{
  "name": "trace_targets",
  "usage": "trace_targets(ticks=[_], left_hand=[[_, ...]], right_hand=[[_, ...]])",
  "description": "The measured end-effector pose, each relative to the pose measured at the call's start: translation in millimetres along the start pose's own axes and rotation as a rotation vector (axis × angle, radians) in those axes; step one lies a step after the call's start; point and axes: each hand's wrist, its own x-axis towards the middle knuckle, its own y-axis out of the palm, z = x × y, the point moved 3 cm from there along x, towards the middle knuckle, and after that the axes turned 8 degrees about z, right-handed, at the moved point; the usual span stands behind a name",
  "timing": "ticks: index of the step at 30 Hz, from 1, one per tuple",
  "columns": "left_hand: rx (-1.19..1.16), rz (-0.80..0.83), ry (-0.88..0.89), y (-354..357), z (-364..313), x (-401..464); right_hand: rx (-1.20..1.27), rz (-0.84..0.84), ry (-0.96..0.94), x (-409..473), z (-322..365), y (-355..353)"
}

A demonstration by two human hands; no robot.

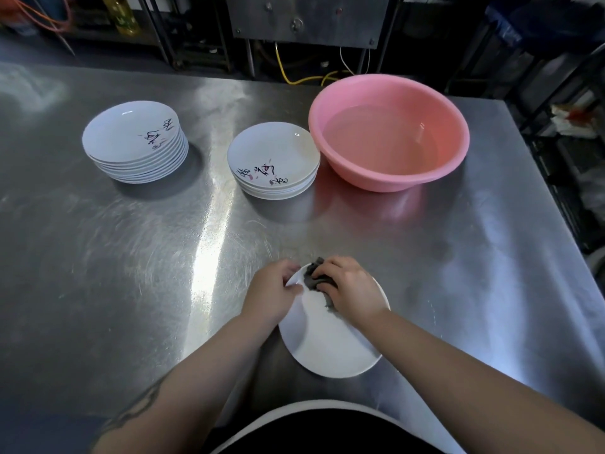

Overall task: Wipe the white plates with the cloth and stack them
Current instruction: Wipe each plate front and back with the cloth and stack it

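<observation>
Now the left hand (273, 290) is pinching the white plate's (327, 342) far rim over the table (131, 257), while the right hand (348, 290) is gripping the dark cloth (314, 278), pressing it onto the plate.

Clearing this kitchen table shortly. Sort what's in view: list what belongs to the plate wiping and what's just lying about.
Part of the job:
- plate in hand, gripped by left hand
- grey cloth, pressed on it by right hand
- taller plate stack
- shorter plate stack
- probably the pink basin, holding water

Lying about:
- yellow hose
- oil bottle
</observation>
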Motion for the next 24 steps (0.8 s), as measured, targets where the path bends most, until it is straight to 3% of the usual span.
trace_targets(ticks=[4,8,14,18,21,24], left_hand=[[0.003,-0.011,-0.099,-6.3,15.0,-7.3],[0.188,0.179,-0.113,-6.0,21.3,-14.4],[0.242,0.036,-0.018,-2.2,-7.0,8.1],[0.147,-0.049,-0.122,-6.0,9.1,2.6],[0.122,0.029,-0.154,-6.6,22.8,-9.1],[0.286,0.105,-0.108,-6.1,16.3,-7.6]], right_hand=[[-0.040,-0.102,0.122,-7.7,-14.8,-10.6],[-0.043,-0.206,0.157,-16.7,-17.6,-8.1],[-0.023,-0.031,-0.008,-1.8,0.1,1.6],[-0.052,-0.143,0.141,-10.0,-19.7,-14.8],[-0.075,-0.224,0.154,-17.8,-27.5,-18.1],[-0.025,-0.158,0.127,-11.8,-18.4,-10.0]])
